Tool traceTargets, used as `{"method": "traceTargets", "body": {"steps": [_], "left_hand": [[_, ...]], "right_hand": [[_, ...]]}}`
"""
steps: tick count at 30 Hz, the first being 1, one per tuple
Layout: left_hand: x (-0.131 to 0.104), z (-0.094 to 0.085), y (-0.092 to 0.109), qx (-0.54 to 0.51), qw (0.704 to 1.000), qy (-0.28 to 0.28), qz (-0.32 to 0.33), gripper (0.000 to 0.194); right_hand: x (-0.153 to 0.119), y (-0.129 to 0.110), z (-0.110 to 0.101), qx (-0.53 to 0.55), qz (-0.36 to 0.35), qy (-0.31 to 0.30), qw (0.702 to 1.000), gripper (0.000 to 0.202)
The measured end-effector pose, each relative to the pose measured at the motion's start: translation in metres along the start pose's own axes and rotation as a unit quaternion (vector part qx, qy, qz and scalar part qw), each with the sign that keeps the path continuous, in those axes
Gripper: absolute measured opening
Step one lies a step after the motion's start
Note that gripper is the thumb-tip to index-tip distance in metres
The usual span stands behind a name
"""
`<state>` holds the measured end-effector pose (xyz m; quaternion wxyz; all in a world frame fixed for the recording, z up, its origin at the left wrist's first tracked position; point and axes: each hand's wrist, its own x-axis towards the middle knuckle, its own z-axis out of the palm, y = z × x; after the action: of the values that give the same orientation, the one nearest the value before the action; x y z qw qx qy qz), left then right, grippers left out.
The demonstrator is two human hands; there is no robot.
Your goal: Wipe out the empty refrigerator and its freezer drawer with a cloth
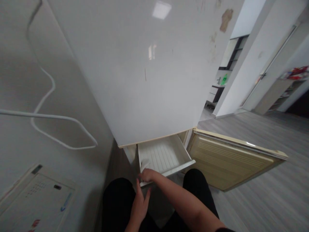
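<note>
Grey floor lies right of the drawer; at its near left corner your right hand seems to pinch white cloth, your left hand spreads thumb from fingers. Better brace that corner.

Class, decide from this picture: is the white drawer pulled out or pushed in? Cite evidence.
Pulled out: the white drawer juts from beneath the large white panel, exposing its ribbed floor, beside the open door.

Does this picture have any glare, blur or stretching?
Head view: bright glare sits on the glossy white panel; head view: the red items at far right look smeared, while the drawer's ridges show; head view: shapes seem stretched toward the edges.
</note>
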<state>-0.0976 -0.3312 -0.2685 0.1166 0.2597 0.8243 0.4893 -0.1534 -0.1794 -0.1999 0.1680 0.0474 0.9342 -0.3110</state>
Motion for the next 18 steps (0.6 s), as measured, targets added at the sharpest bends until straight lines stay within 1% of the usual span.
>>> {"method": "traceTargets", "body": {"steps": [2, 3, 4, 6, 8, 9, 10, 12, 14, 16, 18], "left_hand": [[-0.001, 0.004, -0.004, -0.015, 1.0, 0.002, -0.007, 0.081], [-0.001, 0.006, -0.006, -0.019, 1.0, 0.003, 0.007, 0.081], [-0.002, 0.008, -0.009, -0.022, 0.999, 0.002, 0.032, 0.083], [-0.001, 0.012, -0.014, -0.019, 0.997, 0.003, 0.08, 0.082], [0.003, 0.017, -0.021, 0.001, 0.995, 0.014, 0.1, 0.074], [0.005, 0.019, -0.024, 0.018, 0.995, 0.019, 0.1, 0.069], [0.007, 0.02, -0.026, 0.036, 0.994, 0.022, 0.098, 0.066], [0.01, 0.021, -0.027, 0.057, 0.993, 0.024, 0.097, 0.064], [0.012, 0.019, -0.024, 0.045, 0.994, 0.045, 0.094, 0.066], [0.013, 0.015, -0.016, 0.029, 0.993, 0.072, 0.092, 0.068], [0.012, 0.012, -0.008, 0.029, 0.993, 0.065, 0.094, 0.066]], "right_hand": [[-0.021, -0.005, 0.006, -0.043, 0.021, 0.017, 0.999, 0.025], [-0.033, -0.007, 0.011, -0.057, 0.029, 0.031, 0.997, 0.029], [-0.046, -0.008, 0.017, -0.069, 0.022, 0.049, 0.996, 0.033], [-0.071, -0.006, 0.029, -0.093, -0.042, 0.094, 0.99, 0.044], [-0.092, 0.001, 0.041, -0.114, -0.114, 0.143, 0.977, 0.065], [-0.101, 0.006, 0.045, -0.121, -0.13, 0.16, 0.971, 0.074], [-0.108, 0.012, 0.047, -0.126, -0.128, 0.17, 0.969, 0.079], [-0.122, 0.026, 0.046, -0.128, -0.085, 0.176, 0.972, 0.081], [-0.136, 0.045, 0.038, -0.129, -0.038, 0.193, 0.972, 0.079], [-0.153, 0.069, 0.023, -0.13, 0.02, 0.22, 0.967, 0.074], [-0.172, 0.093, 0.004, -0.136, 0.096, 0.238, 0.957, 0.06]]}}
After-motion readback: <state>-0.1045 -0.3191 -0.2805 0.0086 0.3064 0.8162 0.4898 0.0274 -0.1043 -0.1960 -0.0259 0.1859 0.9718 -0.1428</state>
